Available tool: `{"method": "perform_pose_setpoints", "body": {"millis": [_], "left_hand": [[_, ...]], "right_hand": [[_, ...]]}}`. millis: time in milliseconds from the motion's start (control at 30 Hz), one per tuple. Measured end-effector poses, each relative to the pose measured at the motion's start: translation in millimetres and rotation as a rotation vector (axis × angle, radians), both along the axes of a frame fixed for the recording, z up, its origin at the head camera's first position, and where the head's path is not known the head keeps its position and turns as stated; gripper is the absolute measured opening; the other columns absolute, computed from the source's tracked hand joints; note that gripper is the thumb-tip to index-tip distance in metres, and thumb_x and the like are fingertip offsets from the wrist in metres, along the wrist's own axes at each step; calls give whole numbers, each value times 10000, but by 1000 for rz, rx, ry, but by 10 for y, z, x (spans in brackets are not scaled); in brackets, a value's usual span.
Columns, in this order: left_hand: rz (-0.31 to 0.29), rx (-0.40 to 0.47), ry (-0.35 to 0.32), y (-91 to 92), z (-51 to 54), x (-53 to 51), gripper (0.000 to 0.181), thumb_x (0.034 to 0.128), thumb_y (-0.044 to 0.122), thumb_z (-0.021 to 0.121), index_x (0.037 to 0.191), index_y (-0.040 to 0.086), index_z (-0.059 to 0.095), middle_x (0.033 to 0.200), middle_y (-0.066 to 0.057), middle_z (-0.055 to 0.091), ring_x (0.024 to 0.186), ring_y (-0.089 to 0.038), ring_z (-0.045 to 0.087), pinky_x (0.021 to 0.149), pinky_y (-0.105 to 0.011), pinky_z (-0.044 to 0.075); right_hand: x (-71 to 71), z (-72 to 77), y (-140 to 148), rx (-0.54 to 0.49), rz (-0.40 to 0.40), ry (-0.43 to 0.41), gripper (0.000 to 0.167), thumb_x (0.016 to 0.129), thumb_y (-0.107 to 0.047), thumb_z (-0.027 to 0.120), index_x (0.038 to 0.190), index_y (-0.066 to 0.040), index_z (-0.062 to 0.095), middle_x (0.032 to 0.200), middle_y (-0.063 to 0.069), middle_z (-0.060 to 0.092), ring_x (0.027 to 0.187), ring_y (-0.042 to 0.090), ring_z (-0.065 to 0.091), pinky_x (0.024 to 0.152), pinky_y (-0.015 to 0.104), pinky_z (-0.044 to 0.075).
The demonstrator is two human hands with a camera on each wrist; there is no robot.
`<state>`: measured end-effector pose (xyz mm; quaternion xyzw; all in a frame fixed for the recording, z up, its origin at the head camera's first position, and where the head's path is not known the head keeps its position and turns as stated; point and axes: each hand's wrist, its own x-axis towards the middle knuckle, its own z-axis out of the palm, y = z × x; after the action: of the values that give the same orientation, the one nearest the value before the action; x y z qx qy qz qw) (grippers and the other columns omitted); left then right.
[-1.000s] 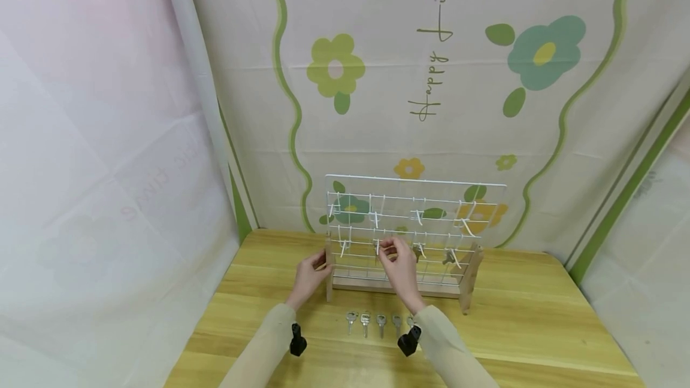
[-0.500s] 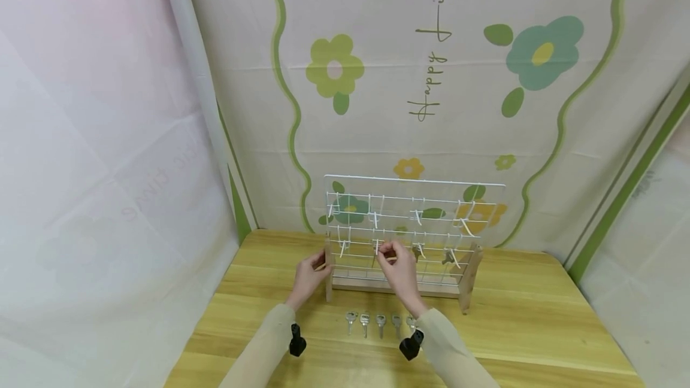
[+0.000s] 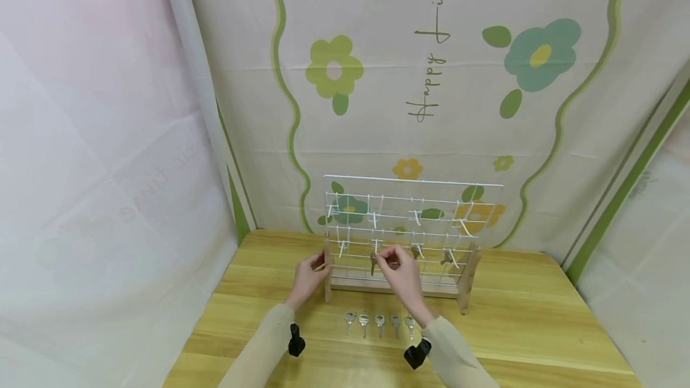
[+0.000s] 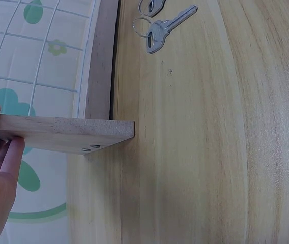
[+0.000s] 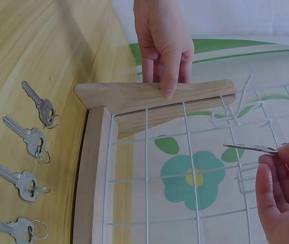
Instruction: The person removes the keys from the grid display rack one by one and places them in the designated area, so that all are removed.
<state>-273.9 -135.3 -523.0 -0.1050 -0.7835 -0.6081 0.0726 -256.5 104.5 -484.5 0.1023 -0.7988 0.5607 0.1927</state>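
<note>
A white wire grid rack (image 3: 415, 181) with hooks stands upright between wooden side supports. My left hand (image 3: 307, 280) grips its left wooden support (image 4: 58, 129), thumb on one face and fingers on the other. Before a lower-row hook, my right hand (image 3: 403, 277) pinches a key (image 3: 373, 263) between thumb and fingertip. The right wrist view shows that key almost edge-on, its end hidden by the fingers; whether its ring is on the hook I cannot tell. Two keys hang on lower hooks farther right, a middle key (image 3: 415, 251) and a right-hand key (image 3: 447, 257).
Several keys with rings lie in a row before the rack, among them a leftmost key (image 3: 349, 321) and a rightmost key (image 3: 410, 325). Everything stands on a wooden table (image 3: 539, 328). A flowered cloth (image 3: 377, 124) hangs behind the rack.
My right hand has moved slightly down and right, and more of the key shows beside its fingertips. The left hand keeps its grip on the support.
</note>
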Motion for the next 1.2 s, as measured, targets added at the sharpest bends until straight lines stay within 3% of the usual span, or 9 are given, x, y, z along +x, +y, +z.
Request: {"method": "perform_pose_setpoints", "body": {"millis": [233, 467, 533, 667, 933, 1200], "left_hand": [[-21, -9, -8, -20, -17, -16, 492, 913, -38, 648, 1355, -179, 482, 1325, -397, 537, 1216, -514, 571, 946, -424, 588], [31, -17, -6, -30, -316, -192, 490, 907, -60, 646, 1368, -137, 499, 1322, -353, 571, 1213, -474, 594, 945, -438, 585], [41, -21, -8, -31, -348, -211, 489, 904, -43, 661, 1366, -112, 519, 1316, -325, 592, 1209, -448, 607, 939, -414, 592], [40, -20, -2, -34, -370, -217, 491, 899, -9, 685, 1359, -99, 537, 1308, -308, 608, 1202, -438, 614, 929, -398, 601], [42, -15, -10, -38, -375, -214, 496, 903, 7, 685, 1366, -91, 534, 1318, -304, 603, 1210, -440, 609, 942, -409, 594], [52, -14, -38, -33, -366, -216, 507, 897, 13, 696, 1373, -66, 540, 1330, -271, 611, 1225, -410, 611, 956, -396, 589]], "right_hand": [[90, -52, 68, 12, 7, -25, 67, 877, -28, 720, 891, -74, 674, 897, 83, 729, 765, 72, 673, 666, 140, 581], [161, -255, 243, 45, -24, -82, 64, 866, -5, 718, 890, -28, 662, 875, 96, 714, 745, 36, 648, 656, 143, 576], [181, -327, 316, 57, -34, -91, 68, 864, 4, 716, 887, -21, 657, 865, 97, 710, 739, 41, 646, 648, 144, 577], [220, -491, 484, 85, -48, -89, 68, 872, 5, 711, 876, -12, 644, 851, 96, 705, 719, 44, 641, 619, 152, 572], [291, -770, 770, 189, -103, -6, 127, 842, 47, 720, 836, -46, 634, 797, 64, 706, 684, -10, 631, 585, 135, 564], [323, -945, 956, 196, -92, -111, 138, 841, 67, 699, 831, -45, 620, 819, 106, 711, 711, 22, 653, 639, 162, 582]]}}
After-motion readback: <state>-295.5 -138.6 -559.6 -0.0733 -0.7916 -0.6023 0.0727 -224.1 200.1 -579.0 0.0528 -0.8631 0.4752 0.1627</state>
